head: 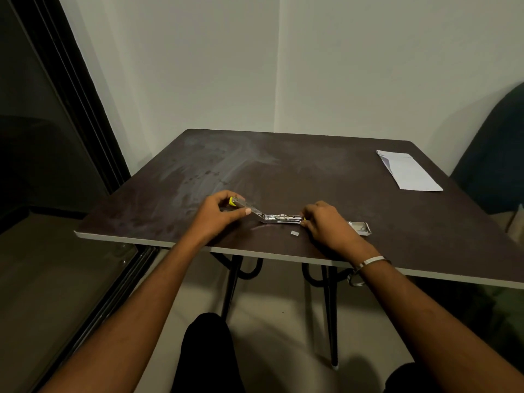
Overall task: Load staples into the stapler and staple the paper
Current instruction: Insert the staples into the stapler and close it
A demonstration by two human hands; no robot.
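A metal stapler (272, 218) with yellow tips lies hinged wide open near the front edge of the dark table (283, 171). My left hand (218, 215) grips its raised top arm at the yellow end. My right hand (326, 222) pinches the other end, where the staple channel lies flat on the table. A small strip of staples (295, 233) lies loose just in front of the stapler. An open staple box (360, 227) sits right behind my right hand. The folded white paper (408, 171) lies at the far right of the table.
The table stands in a room corner, with walls behind it. A dark window frame (82, 109) runs along the left. A dark chair (499, 154) stands at the right edge. Black table legs (329, 307) and my knees show below the front edge.
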